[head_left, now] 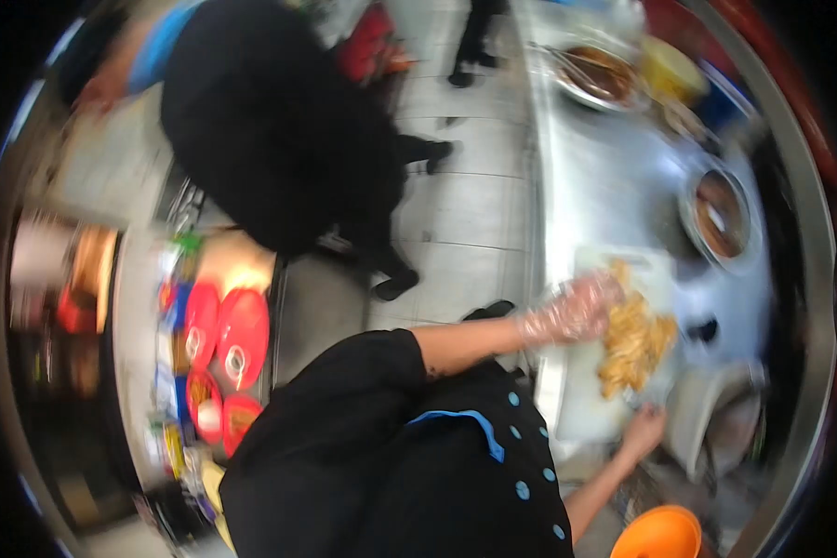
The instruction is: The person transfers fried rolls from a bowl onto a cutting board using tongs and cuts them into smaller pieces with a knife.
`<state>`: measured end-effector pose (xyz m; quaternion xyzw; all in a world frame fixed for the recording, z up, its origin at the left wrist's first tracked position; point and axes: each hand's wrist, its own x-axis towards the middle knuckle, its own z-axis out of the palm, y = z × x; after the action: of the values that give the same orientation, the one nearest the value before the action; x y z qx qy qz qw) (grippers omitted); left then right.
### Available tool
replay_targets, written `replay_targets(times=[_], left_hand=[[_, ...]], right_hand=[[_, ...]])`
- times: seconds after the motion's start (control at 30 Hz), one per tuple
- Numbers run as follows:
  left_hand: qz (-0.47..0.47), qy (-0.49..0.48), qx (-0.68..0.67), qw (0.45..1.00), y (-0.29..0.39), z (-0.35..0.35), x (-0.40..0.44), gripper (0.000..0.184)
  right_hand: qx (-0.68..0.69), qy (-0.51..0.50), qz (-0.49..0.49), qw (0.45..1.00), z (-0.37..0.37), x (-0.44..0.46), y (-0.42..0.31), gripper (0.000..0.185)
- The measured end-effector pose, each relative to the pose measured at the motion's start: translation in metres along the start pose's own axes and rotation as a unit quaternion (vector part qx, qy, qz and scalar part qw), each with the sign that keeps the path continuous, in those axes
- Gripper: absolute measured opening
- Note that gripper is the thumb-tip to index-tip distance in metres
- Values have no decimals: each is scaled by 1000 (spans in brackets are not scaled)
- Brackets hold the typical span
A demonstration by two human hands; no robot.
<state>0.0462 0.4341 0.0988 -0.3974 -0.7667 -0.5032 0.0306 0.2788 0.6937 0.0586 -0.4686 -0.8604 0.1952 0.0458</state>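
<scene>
My left hand (575, 312), in a clear plastic glove, reaches over a white cutting board (581, 400). It is at the near side of a heap of yellow-brown food pieces (637, 349), perhaps strips of cooked meat. Blur smears the gloved fingers, so their grip is unclear. My bare right hand (644, 432) is closed at the board's lower edge, just below the heap. Something small and greyish shows by its fingers, too blurred to name.
Metal bowls of brown food (597, 79) (719, 216) stand on the steel counter (586, 177). A pale container (716, 409) and an orange bowl (658, 535) sit beside my right arm. Behind me are red lidded containers (244, 337) and a person in black (279, 121).
</scene>
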Motion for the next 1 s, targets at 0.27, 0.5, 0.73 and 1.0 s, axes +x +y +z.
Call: replay_targets(times=[0.27,0.5,0.73,1.0], left_hand=[[-323,134,117,929,-33,-126,-281,7],[-410,233,132,872,-53,-161,-381,18],[-516,211,51,829,-50,-208,-512,28],[-595,388,35,703,2,-269,-572,19]], right_hand=[[-33,161,-69,984,-21,27,13,41],[224,-162,-309,910,52,-57,-154,24],[18,-709,-397,582,170,-315,-408,59],[191,-667,-502,517,330,-572,-619,45]])
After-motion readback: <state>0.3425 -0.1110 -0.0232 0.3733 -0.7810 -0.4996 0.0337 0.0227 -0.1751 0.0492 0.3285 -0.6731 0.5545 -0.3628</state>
